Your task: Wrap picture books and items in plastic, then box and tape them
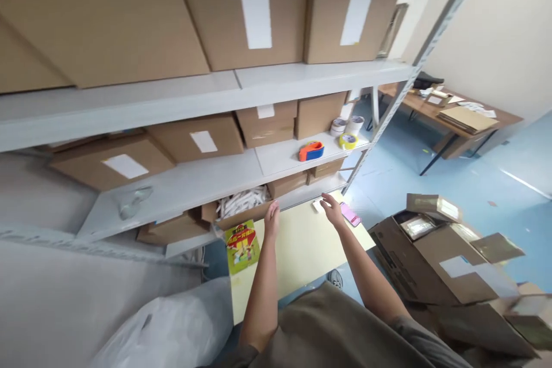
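White item (318, 206) lies on the table (302, 247) beside the right hand (333, 211), fingers parted, no hold seen; left hand (271, 219) loosely extended, apparently empty. Any pinch should clear the phone (351, 214).

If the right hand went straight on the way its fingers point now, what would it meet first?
Probably the small white item on the pale table, just by the fingertips of the right hand. Depth is unclear here, so the hand may pass above it.
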{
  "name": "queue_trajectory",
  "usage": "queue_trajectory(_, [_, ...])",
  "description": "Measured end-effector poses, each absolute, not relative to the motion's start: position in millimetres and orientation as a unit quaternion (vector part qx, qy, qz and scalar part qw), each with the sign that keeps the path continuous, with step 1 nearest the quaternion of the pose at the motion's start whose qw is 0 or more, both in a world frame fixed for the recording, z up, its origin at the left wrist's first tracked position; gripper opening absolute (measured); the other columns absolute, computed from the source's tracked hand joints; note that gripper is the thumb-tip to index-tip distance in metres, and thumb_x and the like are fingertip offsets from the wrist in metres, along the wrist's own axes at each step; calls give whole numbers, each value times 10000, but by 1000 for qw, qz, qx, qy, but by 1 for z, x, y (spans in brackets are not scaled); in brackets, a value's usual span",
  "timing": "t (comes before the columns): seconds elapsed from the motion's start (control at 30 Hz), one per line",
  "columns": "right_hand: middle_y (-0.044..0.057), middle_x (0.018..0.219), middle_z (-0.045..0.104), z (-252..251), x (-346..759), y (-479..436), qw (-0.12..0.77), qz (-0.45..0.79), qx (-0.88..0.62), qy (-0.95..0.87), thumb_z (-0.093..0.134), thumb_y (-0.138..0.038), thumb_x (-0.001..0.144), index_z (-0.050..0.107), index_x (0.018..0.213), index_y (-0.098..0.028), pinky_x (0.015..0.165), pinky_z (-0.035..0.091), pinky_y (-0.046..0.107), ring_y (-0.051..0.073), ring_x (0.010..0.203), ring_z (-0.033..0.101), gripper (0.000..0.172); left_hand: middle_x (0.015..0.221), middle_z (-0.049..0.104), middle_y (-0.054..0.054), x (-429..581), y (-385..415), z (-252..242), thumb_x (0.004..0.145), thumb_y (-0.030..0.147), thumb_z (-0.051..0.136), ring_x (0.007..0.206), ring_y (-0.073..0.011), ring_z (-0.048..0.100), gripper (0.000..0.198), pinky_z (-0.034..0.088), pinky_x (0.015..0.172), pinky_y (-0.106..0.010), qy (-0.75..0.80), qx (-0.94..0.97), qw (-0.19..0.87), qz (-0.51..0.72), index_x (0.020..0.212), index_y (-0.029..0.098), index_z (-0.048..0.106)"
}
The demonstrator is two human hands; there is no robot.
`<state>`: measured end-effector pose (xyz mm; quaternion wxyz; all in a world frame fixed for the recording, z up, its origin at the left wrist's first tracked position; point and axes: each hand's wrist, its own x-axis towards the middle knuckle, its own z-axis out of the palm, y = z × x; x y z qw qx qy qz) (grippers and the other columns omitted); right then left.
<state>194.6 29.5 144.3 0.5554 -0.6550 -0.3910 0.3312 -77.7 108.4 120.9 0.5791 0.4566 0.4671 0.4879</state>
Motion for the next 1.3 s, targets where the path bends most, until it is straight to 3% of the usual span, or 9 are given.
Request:
queue_trajectory(0.23, [152,1409,733,174,292,111,555,323,-626,-442,686,-455,881,722,1336,-215,1043,604,494,329,1297,696,516,1672,520,-147,52,131,169,935,660,720,1616,-347,387,766,334,1315,-502,399,490,614,472,1579,265,592])
queue_trajectory(0.43, [140,1476,699,223,322,206,476,278,-618,-561,623,-278,936,659,1457,-178,1135,562,417,273,1344,674,531,1669,519,-158,112,156,194,932,672,710,1610,-362,394,786,366,1289,-545,421,491,576,499,1599,287,556])
queue_trajectory(0.53, [151,1536,653,250,326,249,377,191,-629,-653,608,-176,931,626,1501,-149,1208,495,398,277,1405,629,571,1654,538,-155,118,160,202,939,658,704,1589,-354,431,758,391,1269,-530,435,485,555,517,1588,292,566])
queue_trajectory(0.6, [174,1556,631,261,324,270,264,146,-635,-711,631,-151,922,620,1504,-121,1203,482,374,290,1411,621,582,1631,562,-160,115,156,205,950,646,697,1569,-348,461,733,410,1250,-519,445,484,539,526,1578,287,576])
queue_trajectory(0.73, [238,1408,713,268,314,290,104,113,-620,-769,716,-221,923,677,1396,-63,1208,441,426,354,1366,635,500,1570,615,-188,97,136,206,953,635,701,1507,-351,538,724,457,1198,-500,468,477,518,533,1566,265,594])
queue_trajectory(0.8, [246,1364,734,268,310,293,74,98,-614,-780,716,-227,933,683,1372,-64,1224,401,450,361,1346,643,470,1537,641,-196,84,125,204,940,638,715,1472,-356,573,728,480,1169,-492,482,472,510,534,1553,259,612])
queue_trajectory(0.9, [237,1318,754,268,308,287,29,89,-615,-783,688,-248,955,678,1357,-76,1152,443,424,349,1260,684,437,1495,672,-194,61,109,199,930,631,729,1419,-353,619,696,520,1114,-465,500,460,499,538,1509,251,653])
queue_trajectory(1.1, [306,1384,682,256,303,219,83,22,-631,-771,588,-232,991,549,1442,-26,1156,372,487,404,1323,583,496,1381,737,-181,14,94,185,913,617,744,1321,-326,682,623,564,1027,-416,511,427,493,560,1394,222,720])
queue_trajectory(1.3, [237,1201,739,204,295,108,44,30,-650,-758,547,-229,982,523,1414,-34,1126,364,480,371,1168,626,474,1295,767,-165,-3,85,151,889,646,741,1206,-305,729,603,583,935,-385,500,424,539,528,1319,223,741])
